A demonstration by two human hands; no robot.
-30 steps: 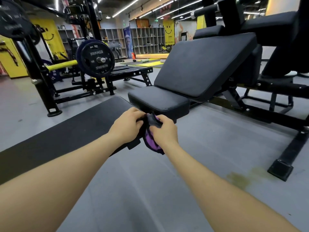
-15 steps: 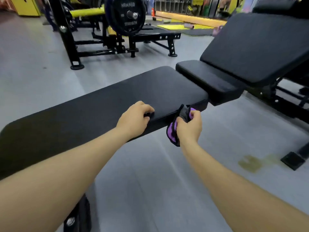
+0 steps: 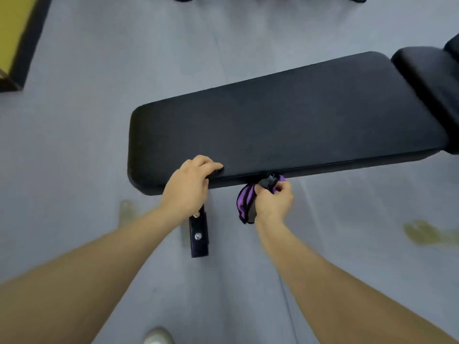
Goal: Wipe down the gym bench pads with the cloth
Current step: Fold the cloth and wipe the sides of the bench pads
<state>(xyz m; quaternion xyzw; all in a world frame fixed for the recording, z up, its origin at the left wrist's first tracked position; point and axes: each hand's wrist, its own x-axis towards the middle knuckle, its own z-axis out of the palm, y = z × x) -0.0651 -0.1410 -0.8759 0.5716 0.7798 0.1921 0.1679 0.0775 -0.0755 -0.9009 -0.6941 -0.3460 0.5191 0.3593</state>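
Note:
A long black flat bench pad [image 3: 285, 125] lies across the view below me. A second black pad [image 3: 427, 78] adjoins its right end. My left hand [image 3: 190, 184] rests on the flat pad's near edge, fingers curled over the top, holding nothing else. Just in front of the same edge, my right hand [image 3: 274, 202] is closed on a bunched purple and black cloth [image 3: 244, 202]. The cloth hangs beside the pad's near side, its top touching the edge.
The bench's black foot bar [image 3: 198, 234] with bolts sticks out under the pad between my arms. Grey floor surrounds the bench, with yellowish stains [image 3: 422, 232] at right. A black-and-yellow wall base [image 3: 17, 45] is at far left. My shoe tip [image 3: 157, 336] shows at the bottom.
My view has tilted down from the gym room to straight over the flat pad. My left hand let go of the cloth and moved onto the pad's edge; my right hand keeps the cloth.

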